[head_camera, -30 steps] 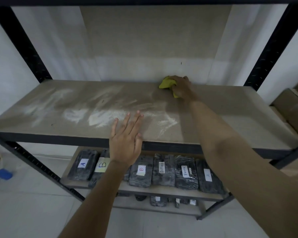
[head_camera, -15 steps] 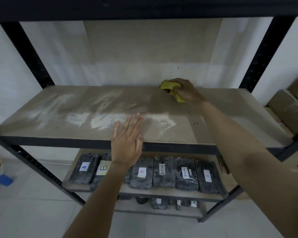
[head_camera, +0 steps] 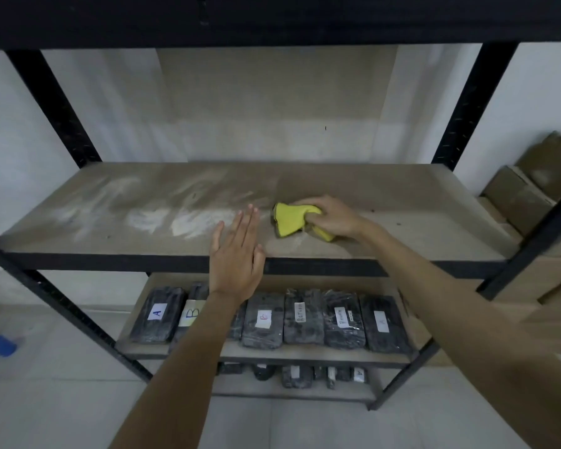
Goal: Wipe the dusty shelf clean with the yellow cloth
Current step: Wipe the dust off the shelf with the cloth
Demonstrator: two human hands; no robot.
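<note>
Head view: we're mid-wipe. Our right hand [head_camera: 332, 218] is gripping the bunched yellow cloth [head_camera: 290, 219] and pressing it on the shelf board [head_camera: 418, 228], near the front, about mid-width. Our left hand [head_camera: 237, 254] is lying flat with fingers spread wide, holding nothing, bracing at the front edge just left of the cloth. White dust patches [head_camera: 188, 222] are covering the left half; the right half is looking cleaner. Next move, we're judging: sweeping the cloth leftward through the dust, which means clearing the left hand first.

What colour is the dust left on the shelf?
White, smeared patches on the tan shelf board; head view.
</note>
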